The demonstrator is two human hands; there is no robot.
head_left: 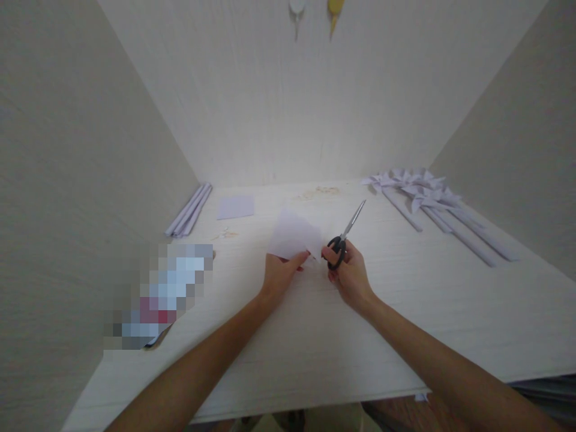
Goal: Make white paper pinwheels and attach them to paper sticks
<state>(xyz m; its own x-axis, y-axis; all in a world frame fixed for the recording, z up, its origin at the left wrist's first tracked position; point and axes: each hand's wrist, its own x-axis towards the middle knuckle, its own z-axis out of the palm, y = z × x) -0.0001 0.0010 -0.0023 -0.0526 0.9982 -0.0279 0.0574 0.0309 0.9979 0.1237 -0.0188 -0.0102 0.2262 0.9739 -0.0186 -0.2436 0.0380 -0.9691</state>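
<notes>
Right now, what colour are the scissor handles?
Black, seen in the head view: the scissor handles sit in the right hand.

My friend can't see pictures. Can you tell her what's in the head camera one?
A left hand holds white folded paper while the right hand grips black-handled scissors on a white table. Paper pinwheels lie far right, rolled paper sticks far left.

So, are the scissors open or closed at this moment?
Closed: the scissors in the right hand show one thin blade line, pointing away from the paper.

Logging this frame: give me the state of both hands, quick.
Left hand: closed on the folded white paper.
Right hand: closed on the black-handled scissors, blades shut.
</notes>
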